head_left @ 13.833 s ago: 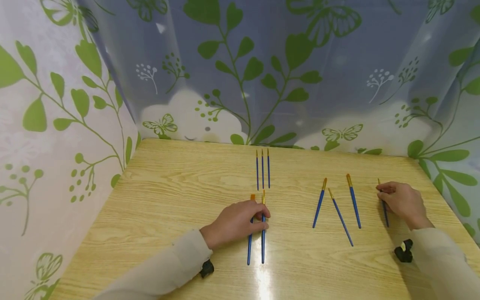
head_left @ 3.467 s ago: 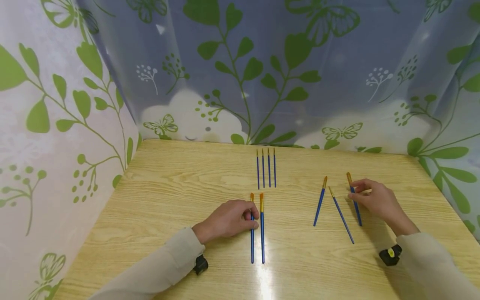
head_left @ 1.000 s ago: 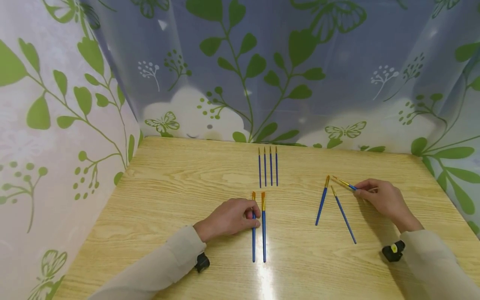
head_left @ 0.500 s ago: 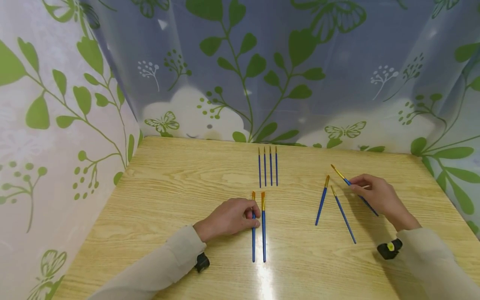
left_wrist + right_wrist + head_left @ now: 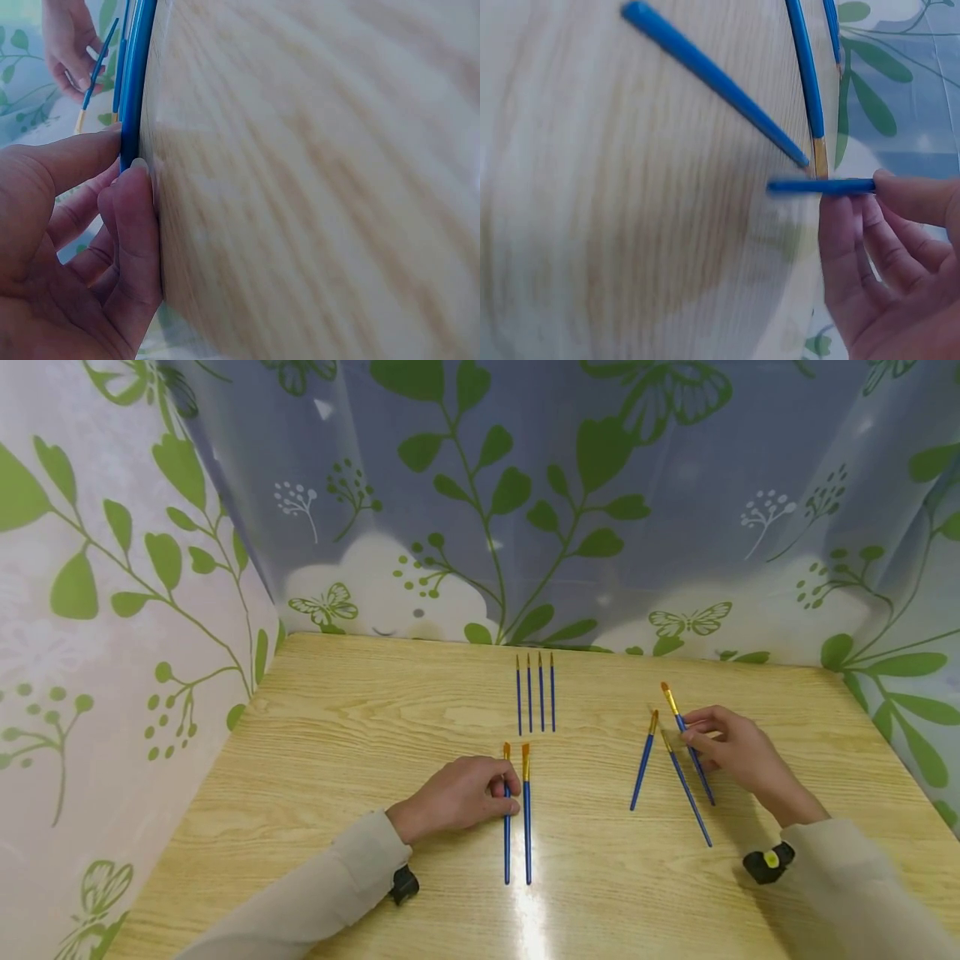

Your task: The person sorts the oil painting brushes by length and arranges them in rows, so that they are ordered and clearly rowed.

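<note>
The left hand (image 5: 461, 795) pinches the left flat brush (image 5: 507, 831) lying near on the table (image 5: 337, 718), with its twin brush (image 5: 528, 835) parallel just to the right. The right hand (image 5: 738, 756) pinches a tilted brush (image 5: 703, 779) between thumb and fingers, seemingly just off the wood. Left of it lie a slim brush (image 5: 687, 793) and a leaning brush (image 5: 642, 764). Farther off, four thin brushes (image 5: 542, 706) stand in a row, tips toward the leaf-print curtain (image 5: 510, 552).
</note>
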A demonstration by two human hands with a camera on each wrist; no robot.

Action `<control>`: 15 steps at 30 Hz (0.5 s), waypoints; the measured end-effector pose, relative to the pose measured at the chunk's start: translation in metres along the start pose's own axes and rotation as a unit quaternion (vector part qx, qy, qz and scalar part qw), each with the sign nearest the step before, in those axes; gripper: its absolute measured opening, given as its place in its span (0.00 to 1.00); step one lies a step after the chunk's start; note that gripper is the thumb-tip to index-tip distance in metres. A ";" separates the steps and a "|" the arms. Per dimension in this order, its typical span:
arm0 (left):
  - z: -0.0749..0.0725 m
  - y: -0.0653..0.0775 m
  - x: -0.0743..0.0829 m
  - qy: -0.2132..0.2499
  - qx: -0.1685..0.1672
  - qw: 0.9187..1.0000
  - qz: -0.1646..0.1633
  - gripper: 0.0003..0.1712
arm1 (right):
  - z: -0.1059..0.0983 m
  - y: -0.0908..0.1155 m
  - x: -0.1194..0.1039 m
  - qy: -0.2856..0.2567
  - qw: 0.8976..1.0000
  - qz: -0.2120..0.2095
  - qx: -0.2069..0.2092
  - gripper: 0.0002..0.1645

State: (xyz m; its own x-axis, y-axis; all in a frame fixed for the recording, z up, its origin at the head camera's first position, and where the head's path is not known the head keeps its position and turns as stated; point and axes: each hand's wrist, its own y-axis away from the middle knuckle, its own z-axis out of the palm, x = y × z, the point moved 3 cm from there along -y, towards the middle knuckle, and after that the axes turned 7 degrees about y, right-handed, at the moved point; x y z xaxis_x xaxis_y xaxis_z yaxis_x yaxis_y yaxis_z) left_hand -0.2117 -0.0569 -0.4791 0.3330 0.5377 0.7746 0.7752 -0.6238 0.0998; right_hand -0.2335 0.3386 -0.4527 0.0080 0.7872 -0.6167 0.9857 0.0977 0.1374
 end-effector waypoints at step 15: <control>-0.001 0.000 0.001 -0.008 0.005 1.000 0.012 0.06 | 0.021 0.006 -0.019 -0.103 0.994 -0.020 -0.039 0.32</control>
State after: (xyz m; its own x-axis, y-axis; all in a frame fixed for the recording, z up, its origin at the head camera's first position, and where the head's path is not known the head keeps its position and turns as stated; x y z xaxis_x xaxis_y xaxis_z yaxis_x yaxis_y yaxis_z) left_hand -0.2120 -0.0567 -0.4779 0.3606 0.5312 0.7667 0.7717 -0.6316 0.0745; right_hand -0.2245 0.3118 -0.4564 0.0121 0.6415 -0.7670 0.9699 0.1790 0.1649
